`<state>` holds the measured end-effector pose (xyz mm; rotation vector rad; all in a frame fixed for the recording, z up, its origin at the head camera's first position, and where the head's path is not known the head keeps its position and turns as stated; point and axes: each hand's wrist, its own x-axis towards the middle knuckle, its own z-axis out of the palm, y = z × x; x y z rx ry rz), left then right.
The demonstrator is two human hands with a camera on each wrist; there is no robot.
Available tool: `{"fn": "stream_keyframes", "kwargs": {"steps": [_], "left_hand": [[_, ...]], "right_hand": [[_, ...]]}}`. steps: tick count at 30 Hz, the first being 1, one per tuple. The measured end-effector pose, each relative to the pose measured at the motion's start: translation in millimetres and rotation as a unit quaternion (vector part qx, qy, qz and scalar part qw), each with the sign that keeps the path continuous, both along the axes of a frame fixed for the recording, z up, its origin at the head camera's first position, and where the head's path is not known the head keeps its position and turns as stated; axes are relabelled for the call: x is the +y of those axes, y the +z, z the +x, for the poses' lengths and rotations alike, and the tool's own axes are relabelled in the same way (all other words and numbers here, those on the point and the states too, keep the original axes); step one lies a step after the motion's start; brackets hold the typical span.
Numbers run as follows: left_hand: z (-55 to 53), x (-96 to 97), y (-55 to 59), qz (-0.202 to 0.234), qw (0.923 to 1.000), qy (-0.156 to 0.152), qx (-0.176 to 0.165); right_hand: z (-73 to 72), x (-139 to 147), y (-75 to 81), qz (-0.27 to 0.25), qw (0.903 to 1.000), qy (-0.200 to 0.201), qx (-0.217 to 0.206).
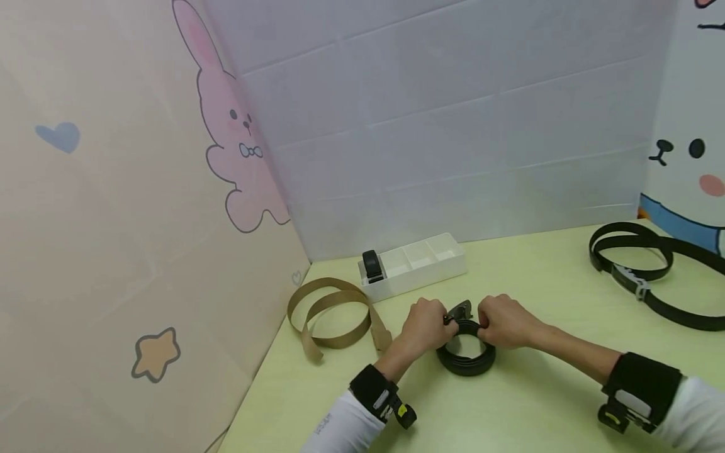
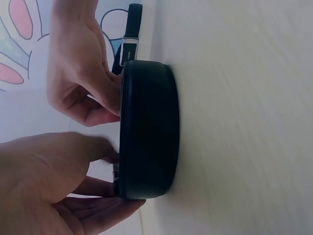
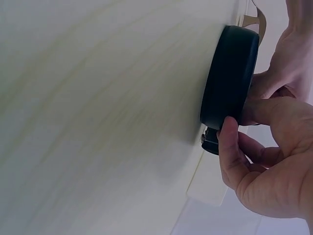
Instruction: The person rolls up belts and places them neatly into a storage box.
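Note:
A black belt (image 1: 466, 367), coiled into a ring, rests on its edge on the table, its smooth outer turn facing the wrist cameras. Its metal buckle (image 1: 461, 309) sticks out at the far side of the coil. My left hand (image 1: 423, 324) pinches the coil's far left part beside the buckle; in the left wrist view its fingers (image 2: 110, 215) reach round the outer side. On the far right part, my right hand (image 1: 506, 321) holds the coil between thumb and fingers (image 3: 230, 147). The hands partly cover the buckle end.
Behind the hands stands a white divided tray (image 1: 416, 277), with a rolled black belt (image 1: 372, 265) in its left compartment. A tan webbing belt (image 1: 340, 341) lies loosely looped at left. Another black belt (image 1: 674, 314) with a silver buckle lies at far right. Printed wall sheets border the table.

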<state>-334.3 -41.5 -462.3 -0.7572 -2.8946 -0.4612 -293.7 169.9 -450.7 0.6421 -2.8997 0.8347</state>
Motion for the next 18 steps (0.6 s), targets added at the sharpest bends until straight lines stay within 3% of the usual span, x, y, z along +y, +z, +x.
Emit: {"fn": "stream_keyframes", "kwargs": {"steps": [7, 15, 18], "left_hand": [[-6.2, 3.8, 0.8, -0.035, 0.9993, -0.003, 0.007], [-11.3, -1.8, -2.1, -0.012, 0.9992, -0.039, 0.006], [-12.5, -5.7, 0.4, -0.018, 0.9974, -0.065, 0.023]], "right_hand": [[-0.1, -1, 0.8, 0.000, 1.0000, -0.008, -0.003], [1.5, 8, 0.7, -0.018, 0.9994, 0.023, -0.020], [-0.7, 16, 6.7, -0.042, 0.9985, 0.027, -0.023]]}}
